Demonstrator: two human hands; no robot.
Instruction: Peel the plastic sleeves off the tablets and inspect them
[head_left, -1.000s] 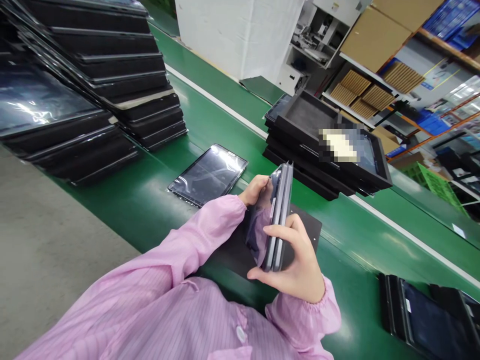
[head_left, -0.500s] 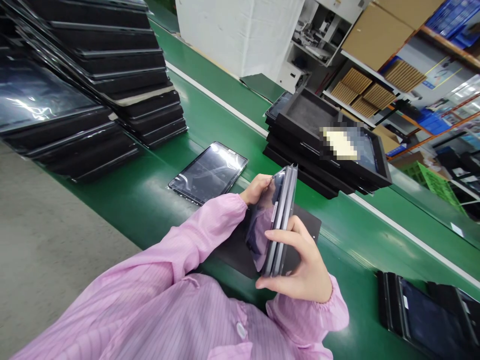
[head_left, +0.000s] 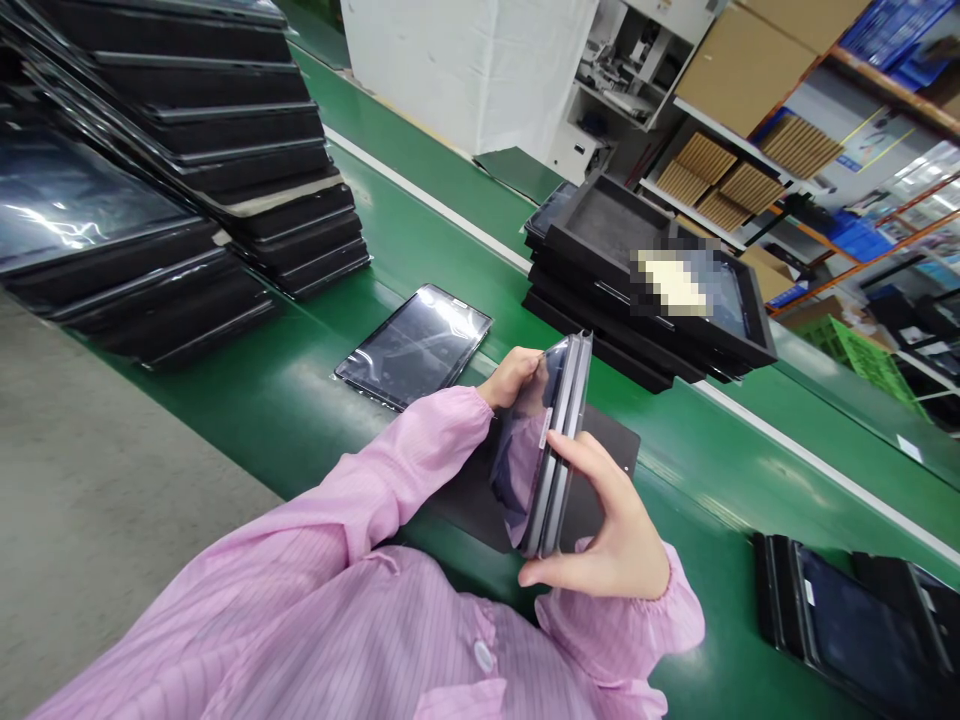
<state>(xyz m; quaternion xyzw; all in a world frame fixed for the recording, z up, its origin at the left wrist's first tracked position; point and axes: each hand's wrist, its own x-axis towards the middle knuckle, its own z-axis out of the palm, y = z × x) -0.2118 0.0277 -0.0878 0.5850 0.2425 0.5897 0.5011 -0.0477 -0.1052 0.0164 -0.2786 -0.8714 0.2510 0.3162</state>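
Note:
Two thin, tablet-like devices (head_left: 551, 470) are held together on edge, one face dark and glossy with a small white label near its edge. My left hand (head_left: 514, 378) is closed around their far end. My right hand (head_left: 619, 510) curves around the near side, its index finger at the grey edges and its thumb by the lower corner; the other fingers are partly hidden. Beneath them is a dark flat mat (head_left: 480, 515) on the green table (head_left: 315, 430). Left of my hands a single tablet (head_left: 414, 345) lies flat, screen up.
Tall stacks of black trays with glossy panels (head_left: 247, 150) rise at the left. Black foam trays (head_left: 600, 225) are piled beyond my hands. More dark tablets (head_left: 855, 620) lie at the lower right. Shelves with cartons (head_left: 742, 70) and a green crate (head_left: 862, 350) stand behind.
My right index finger has shifted slightly up along the edges of the tablet-like devices, and its thumb has moved slightly right. My left hand keeps its grip. The view has shifted a little.

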